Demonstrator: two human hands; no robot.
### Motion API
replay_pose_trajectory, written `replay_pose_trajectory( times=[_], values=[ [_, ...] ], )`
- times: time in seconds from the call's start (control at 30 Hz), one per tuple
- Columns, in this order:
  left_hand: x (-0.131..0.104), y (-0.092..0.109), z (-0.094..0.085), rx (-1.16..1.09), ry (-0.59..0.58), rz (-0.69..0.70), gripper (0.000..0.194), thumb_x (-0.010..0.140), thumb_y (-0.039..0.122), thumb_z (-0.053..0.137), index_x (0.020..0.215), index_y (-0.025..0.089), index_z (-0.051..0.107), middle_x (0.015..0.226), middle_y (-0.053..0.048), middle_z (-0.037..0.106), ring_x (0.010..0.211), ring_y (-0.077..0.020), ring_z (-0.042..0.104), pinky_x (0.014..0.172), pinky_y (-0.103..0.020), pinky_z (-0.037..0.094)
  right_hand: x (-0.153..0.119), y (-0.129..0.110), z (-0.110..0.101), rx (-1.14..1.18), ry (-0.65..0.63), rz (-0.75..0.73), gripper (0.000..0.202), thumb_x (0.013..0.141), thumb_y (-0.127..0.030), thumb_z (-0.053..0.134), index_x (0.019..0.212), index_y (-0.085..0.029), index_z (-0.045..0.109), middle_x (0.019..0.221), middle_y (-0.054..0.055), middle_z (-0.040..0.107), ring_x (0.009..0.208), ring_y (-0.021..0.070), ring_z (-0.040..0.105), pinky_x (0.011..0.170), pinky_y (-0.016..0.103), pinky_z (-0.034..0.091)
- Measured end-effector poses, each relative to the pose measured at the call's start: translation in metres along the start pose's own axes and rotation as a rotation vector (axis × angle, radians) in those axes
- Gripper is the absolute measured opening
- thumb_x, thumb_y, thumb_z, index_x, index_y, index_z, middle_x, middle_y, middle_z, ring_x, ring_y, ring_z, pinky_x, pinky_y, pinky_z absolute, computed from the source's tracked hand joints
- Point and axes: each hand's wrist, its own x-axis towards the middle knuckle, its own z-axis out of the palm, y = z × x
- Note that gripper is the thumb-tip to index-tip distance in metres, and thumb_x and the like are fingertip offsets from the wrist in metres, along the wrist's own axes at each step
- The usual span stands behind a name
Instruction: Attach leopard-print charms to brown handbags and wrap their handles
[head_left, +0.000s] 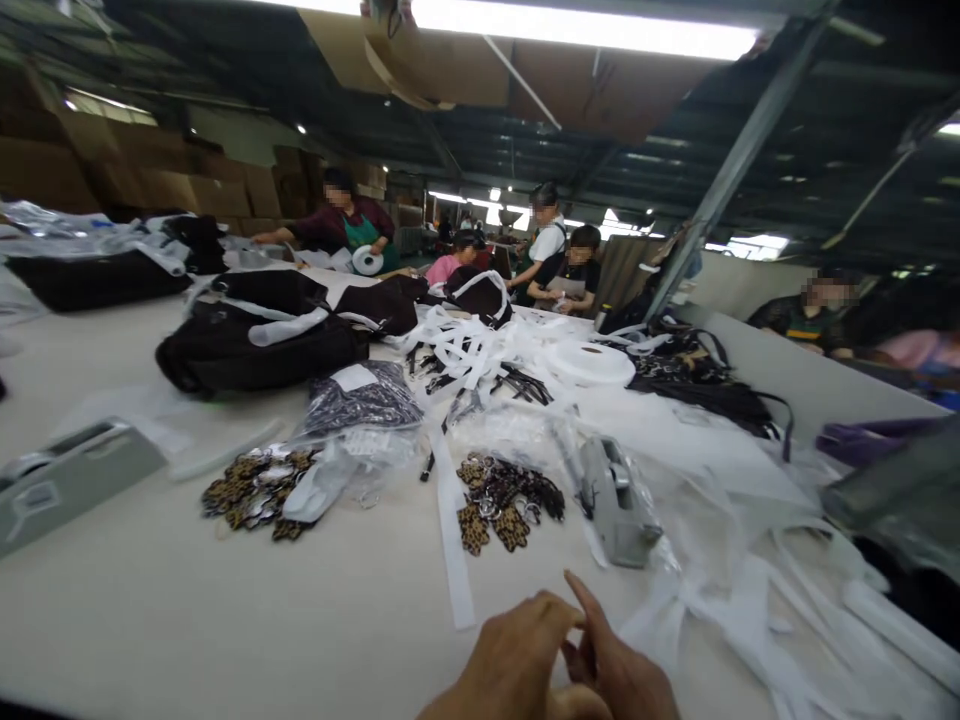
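Head view: L hand (514,645) & R hand (626,675) are together at bottom, R of ctr, over the near edge of the tabletop (300,620). L fingers (559,608) bent, tips up against R hand, narrow gap; R index out straight, pointing up & away, rest curled, partly hidden. Can't tell if anything's pinched btwn them.

Nearest stuff: R pile of leopard-print pcs (510,528) w/ dark straps & metal rings, just beyond the hands, apart from them. White strip (454,560) lies lengthwise just L of that pile; grey tape dispenser (626,510) just R of it. 2nd leopard pile (255,490) farther L, partly under clear plastic, nr a bag of dark pcs (364,400). Black bags (262,345) behind.
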Motion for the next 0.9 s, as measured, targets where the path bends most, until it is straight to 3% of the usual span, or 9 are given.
replay_pose_trajectory(
  times=[0.07,0.13,0.37,0.5,0.63,0.7,0.9],
  values=[
    [-0.005,0.006,0.010,0.095,-0.018,-0.015,0.029,0.077,0.028,0.075,0.103,0.020,0.064,0.102,-0.007,0.069,0.096,-0.0237,0.063,0.084,-0.032,0.048,0.003,-0.017,-0.006,-0.012,-0.058,-0.056,0.070,0.083,-0.016,0.042,0.151,-0.021,0.023,0.076,0.002,0.073,0.066,0.0212,0.070,0.059,0.027,0.048],
    [-0.011,0.006,0.012,0.156,-0.001,-0.025,0.009,0.085,0.021,0.065,0.094,0.020,0.065,0.095,-0.005,0.068,0.091,-0.0208,0.063,0.081,-0.029,0.048,0.005,-0.031,-0.013,-0.038,-0.094,-0.091,0.076,0.076,-0.009,0.042,0.150,-0.018,0.025,0.077,0.002,0.074,0.072,0.0223,0.071,0.062,0.027,0.048],
    [-0.023,0.008,0.010,0.109,0.056,0.049,0.016,0.092,0.017,0.050,0.091,0.020,0.065,0.089,-0.004,0.068,0.084,-0.0171,0.064,0.076,-0.024,0.045,-0.005,-0.042,-0.033,-0.091,-0.090,-0.276,0.071,0.075,-0.006,0.049,0.144,-0.019,0.038,0.102,0.008,0.074,0.084,0.0239,0.071,0.071,0.030,0.050],
    [-0.020,0.015,0.008,0.138,0.145,-0.025,0.019,0.093,0.021,0.046,0.085,0.020,0.063,0.085,-0.003,0.068,0.079,-0.0170,0.063,0.072,-0.025,0.042,-0.013,-0.034,-0.055,0.068,-0.017,-0.334,0.051,0.086,-0.020,0.054,0.137,-0.019,0.047,0.096,0.005,0.073,0.085,0.0188,0.068,0.081,0.029,0.049],
    [-0.015,0.017,0.003,0.168,0.171,-0.115,0.017,0.092,0.025,0.048,0.080,0.021,0.058,0.078,-0.001,0.067,0.072,-0.0166,0.061,0.066,-0.025,0.037,-0.021,-0.016,-0.083,0.111,0.055,-0.355,0.016,0.093,-0.025,0.052,0.096,-0.021,0.067,0.088,0.003,0.070,0.082,0.0152,0.065,0.078,0.025,0.046],
    [-0.013,0.014,0.003,0.172,0.180,-0.135,0.017,0.092,0.025,0.047,0.078,0.022,0.056,0.076,0.000,0.065,0.071,-0.0162,0.060,0.064,-0.025,0.036,-0.024,-0.004,-0.096,0.103,0.082,-0.333,0.019,0.094,-0.026,0.051,0.084,-0.021,0.066,0.083,0.002,0.068,0.079,0.0144,0.063,0.074,0.024,0.045],
    [-0.010,-0.002,0.007,0.128,0.205,-0.206,0.018,0.092,0.026,0.044,0.076,0.022,0.051,0.072,0.001,0.062,0.067,-0.0151,0.058,0.061,-0.023,0.034,-0.029,0.036,-0.121,0.087,0.142,-0.186,0.021,0.094,-0.029,0.050,0.081,-0.021,0.064,0.080,0.001,0.067,0.076,0.0151,0.062,0.072,0.025,0.044]
  ],
)
